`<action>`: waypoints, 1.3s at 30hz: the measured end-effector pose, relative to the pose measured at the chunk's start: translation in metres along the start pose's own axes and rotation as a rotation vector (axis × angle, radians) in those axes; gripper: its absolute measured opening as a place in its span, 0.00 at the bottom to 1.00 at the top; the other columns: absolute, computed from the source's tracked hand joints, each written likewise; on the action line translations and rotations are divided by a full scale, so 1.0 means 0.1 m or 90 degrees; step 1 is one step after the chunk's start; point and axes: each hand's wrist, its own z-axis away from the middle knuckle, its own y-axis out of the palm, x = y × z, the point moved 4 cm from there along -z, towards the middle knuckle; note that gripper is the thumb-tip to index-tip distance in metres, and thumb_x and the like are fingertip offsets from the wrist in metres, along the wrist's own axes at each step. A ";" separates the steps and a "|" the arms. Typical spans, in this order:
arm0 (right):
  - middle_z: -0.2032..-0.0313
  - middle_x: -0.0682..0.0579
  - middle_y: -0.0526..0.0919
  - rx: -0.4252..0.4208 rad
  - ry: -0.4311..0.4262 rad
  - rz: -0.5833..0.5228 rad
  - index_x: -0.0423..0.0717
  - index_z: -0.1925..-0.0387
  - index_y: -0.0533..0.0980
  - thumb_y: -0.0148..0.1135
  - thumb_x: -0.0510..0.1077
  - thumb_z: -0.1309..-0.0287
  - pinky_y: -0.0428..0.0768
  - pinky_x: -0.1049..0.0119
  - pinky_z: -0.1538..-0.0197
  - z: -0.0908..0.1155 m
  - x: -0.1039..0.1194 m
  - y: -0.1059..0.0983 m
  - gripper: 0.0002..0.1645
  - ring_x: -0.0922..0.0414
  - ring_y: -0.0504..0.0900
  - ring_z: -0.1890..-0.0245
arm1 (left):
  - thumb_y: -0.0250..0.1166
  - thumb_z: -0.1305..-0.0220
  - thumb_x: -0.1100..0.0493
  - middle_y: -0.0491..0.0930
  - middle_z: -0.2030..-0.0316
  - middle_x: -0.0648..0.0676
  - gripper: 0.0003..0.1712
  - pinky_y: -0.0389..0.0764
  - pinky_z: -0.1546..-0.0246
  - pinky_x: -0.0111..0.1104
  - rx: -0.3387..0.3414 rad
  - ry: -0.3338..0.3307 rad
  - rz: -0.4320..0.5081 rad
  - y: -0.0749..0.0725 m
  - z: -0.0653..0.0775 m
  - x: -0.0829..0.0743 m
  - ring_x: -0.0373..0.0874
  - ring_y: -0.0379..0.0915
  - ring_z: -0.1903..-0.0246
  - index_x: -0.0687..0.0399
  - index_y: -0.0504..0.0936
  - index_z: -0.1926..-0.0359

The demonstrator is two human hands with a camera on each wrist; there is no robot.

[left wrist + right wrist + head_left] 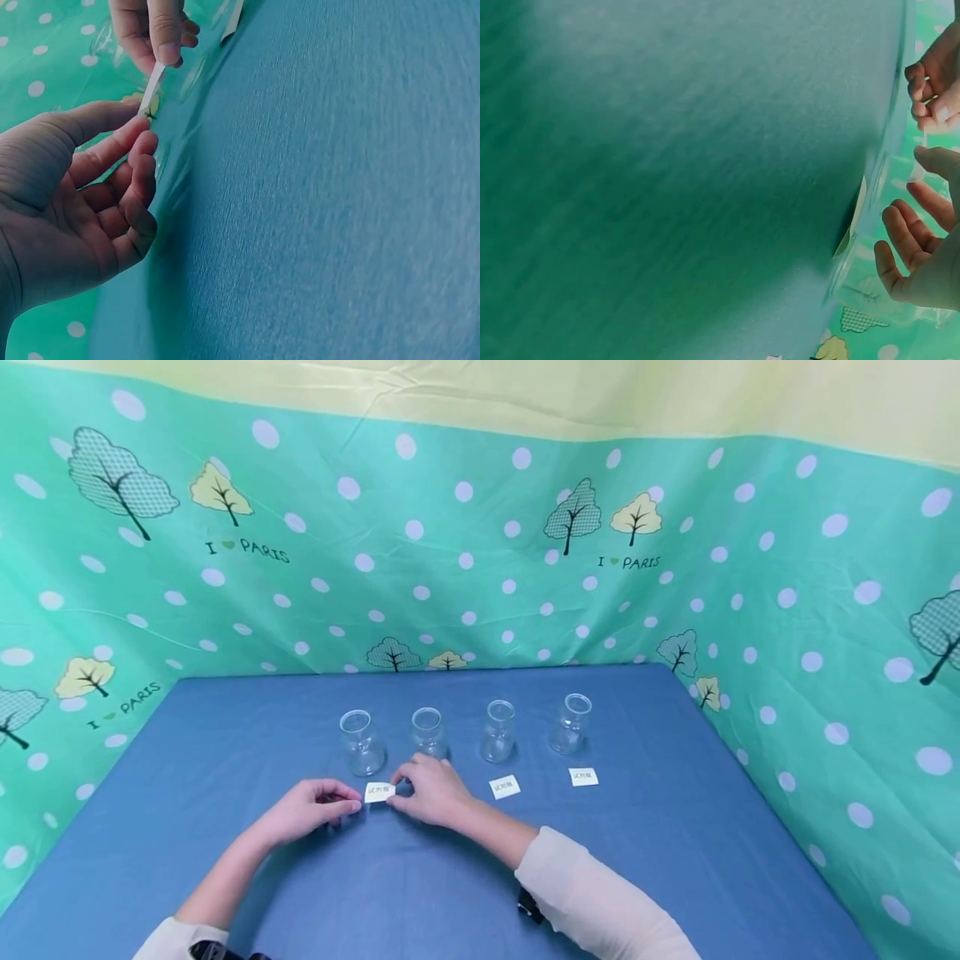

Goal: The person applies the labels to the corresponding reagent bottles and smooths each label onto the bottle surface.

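Between my two hands is a small white paper label [380, 792] with dark characters on it, held up close over the blue cloth. My left hand [311, 812] pinches its left edge between thumb and index finger, the other fingers loosely curled. At its right edge, the thumb and fingers of my right hand [433, 792] grip it. The left wrist view shows the label [152, 86] nearly edge-on, stretched from one hand to the other. Just behind it stands a clear glass jar [363, 753]. A second glass jar [427, 727] is partly hidden behind my right hand.
Two more glass jars, a third [498, 733] and a fourth [570, 727], continue the row to the right. In front of them lie two similar labels, one [505, 787] and another [583, 777]. A patterned green curtain [465, 585] borders the blue-covered table [420, 893] behind and at the sides.
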 end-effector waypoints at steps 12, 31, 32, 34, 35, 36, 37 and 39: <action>0.65 0.60 0.79 -0.007 0.005 -0.022 0.58 0.60 0.81 0.64 0.58 0.48 0.69 0.70 0.57 0.11 -0.05 -0.03 0.15 0.66 0.75 0.64 | 0.62 0.39 0.53 0.80 0.73 0.56 0.17 0.76 0.77 0.33 0.018 0.020 0.024 0.12 -0.03 -0.04 0.40 0.73 0.77 0.64 0.81 0.58; 0.64 0.59 0.80 -0.023 0.002 -0.066 0.57 0.62 0.82 0.66 0.57 0.49 0.69 0.71 0.59 0.19 -0.09 -0.06 0.14 0.67 0.74 0.66 | 0.60 0.37 0.53 0.77 0.76 0.56 0.16 0.73 0.78 0.32 0.003 0.024 0.026 0.18 -0.04 -0.10 0.41 0.71 0.78 0.64 0.80 0.61; 0.64 0.59 0.79 -0.026 0.002 -0.075 0.57 0.61 0.82 0.66 0.57 0.49 0.69 0.71 0.59 0.19 -0.09 -0.07 0.15 0.67 0.74 0.66 | 0.60 0.37 0.53 0.77 0.76 0.55 0.16 0.73 0.78 0.32 -0.001 0.024 0.028 0.18 -0.04 -0.11 0.41 0.71 0.78 0.64 0.80 0.61; 0.64 0.58 0.79 -0.032 0.003 -0.093 0.57 0.61 0.82 0.67 0.57 0.49 0.69 0.71 0.60 0.21 -0.10 -0.09 0.15 0.66 0.75 0.66 | 0.60 0.37 0.53 0.77 0.77 0.55 0.16 0.73 0.78 0.32 -0.009 0.020 0.035 0.18 -0.04 -0.12 0.42 0.71 0.78 0.65 0.80 0.61; 0.64 0.57 0.79 -0.036 0.004 -0.104 0.57 0.61 0.82 0.67 0.57 0.50 0.69 0.72 0.60 0.22 -0.10 -0.10 0.16 0.65 0.75 0.66 | 0.60 0.37 0.54 0.77 0.77 0.54 0.16 0.73 0.78 0.32 -0.013 0.020 0.036 0.17 -0.04 -0.13 0.42 0.71 0.78 0.65 0.79 0.61; 0.63 0.57 0.79 -0.040 0.005 -0.115 0.56 0.60 0.82 0.67 0.57 0.50 0.69 0.72 0.61 0.23 -0.10 -0.11 0.16 0.64 0.75 0.66 | 0.60 0.37 0.54 0.76 0.77 0.54 0.16 0.72 0.78 0.32 -0.017 0.020 0.038 0.17 -0.04 -0.14 0.42 0.71 0.78 0.65 0.79 0.61; 0.63 0.56 0.79 -0.043 0.007 -0.125 0.56 0.60 0.81 0.67 0.57 0.50 0.70 0.73 0.61 0.24 -0.09 -0.13 0.16 0.63 0.76 0.65 | 0.60 0.37 0.54 0.76 0.77 0.53 0.15 0.72 0.78 0.32 -0.020 0.019 0.040 0.17 -0.03 -0.15 0.42 0.71 0.78 0.65 0.79 0.61; 0.63 0.56 0.79 -0.050 0.004 -0.133 0.56 0.59 0.81 0.66 0.57 0.48 0.70 0.75 0.63 0.25 -0.08 -0.15 0.16 0.62 0.76 0.65 | 0.60 0.37 0.55 0.76 0.78 0.53 0.15 0.71 0.78 0.31 -0.028 0.017 0.041 0.17 -0.03 -0.17 0.42 0.71 0.78 0.65 0.79 0.61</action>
